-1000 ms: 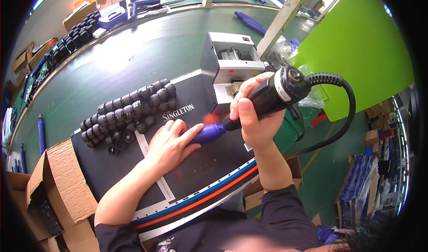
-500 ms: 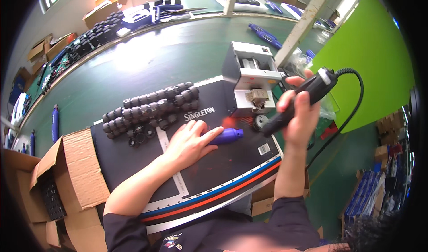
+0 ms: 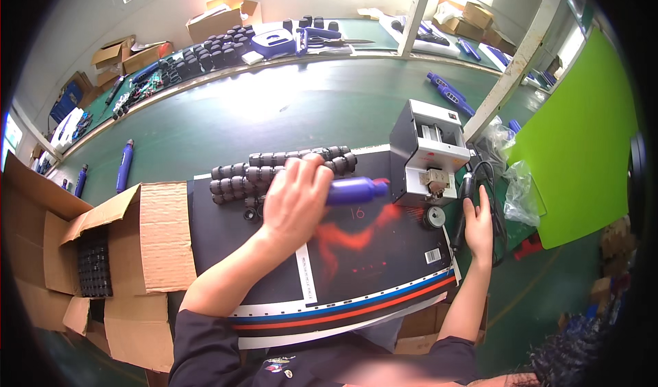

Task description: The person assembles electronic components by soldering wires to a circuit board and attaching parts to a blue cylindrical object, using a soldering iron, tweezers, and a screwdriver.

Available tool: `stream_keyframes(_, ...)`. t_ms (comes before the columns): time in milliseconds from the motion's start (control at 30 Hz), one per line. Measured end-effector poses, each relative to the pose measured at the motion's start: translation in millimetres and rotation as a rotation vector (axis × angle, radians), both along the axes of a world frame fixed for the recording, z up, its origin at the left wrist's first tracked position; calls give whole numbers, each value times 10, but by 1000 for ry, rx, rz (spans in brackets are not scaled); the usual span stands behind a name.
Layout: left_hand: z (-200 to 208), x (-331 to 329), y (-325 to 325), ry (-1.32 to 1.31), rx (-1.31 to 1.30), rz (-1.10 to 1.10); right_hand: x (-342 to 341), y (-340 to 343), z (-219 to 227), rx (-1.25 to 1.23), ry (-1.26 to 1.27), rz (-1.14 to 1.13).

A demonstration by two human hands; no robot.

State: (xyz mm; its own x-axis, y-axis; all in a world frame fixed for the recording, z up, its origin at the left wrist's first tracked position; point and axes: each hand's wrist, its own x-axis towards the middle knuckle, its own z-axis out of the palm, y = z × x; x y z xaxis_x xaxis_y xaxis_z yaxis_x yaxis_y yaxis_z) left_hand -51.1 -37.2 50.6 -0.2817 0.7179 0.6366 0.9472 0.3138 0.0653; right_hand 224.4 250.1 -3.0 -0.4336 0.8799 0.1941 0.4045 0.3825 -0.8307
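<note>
My left hand (image 3: 295,205) is closed around a blue-purple plastic tube (image 3: 356,191), a cylindrical housing with a narrower right end, raised over the black mat (image 3: 370,277). On the right, a black corded hand tool (image 3: 461,217), shaped like an electric screwdriver, lies beside the small grey machine (image 3: 428,151). My right hand (image 3: 478,233) rests against the tool's right side, its fingers stretched out rather than wrapped round it. Rows of black ringed caps (image 3: 236,183) lie behind my left hand, which partly hides them.
An open cardboard box (image 3: 168,240) with black parts inside stands at the left. A round metal piece (image 3: 434,217) sits before the machine. Clear plastic bags (image 3: 522,198) and a green panel (image 3: 576,147) are at the right. Blue tubes (image 3: 125,166) stand far left.
My right hand has lowered the corded tool beside the machine and its fingers have loosened. My left hand has lifted the blue-purple tube off the mat. The view has shifted.
</note>
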Motion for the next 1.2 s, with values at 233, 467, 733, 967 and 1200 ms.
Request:
stream_keyframes(233,-33,-197,-43,44,-95,115,-276,-639,604,325,324,192)
stream_keyframes(467,12,138,28,-378,124,-372,-804,-1196,570,-156,105,698)
stream_keyframes(733,-223,153,133,-495,-8,-233,-762,-986,188,-423,387,716)
stream_keyframes(967,-192,47,68,-151,-117,-183,-651,-978,247,-273,338,697)
stream_keyframes(1200,-199,37,81,68,-57,-168,-679,-990,231,-247,337,695)
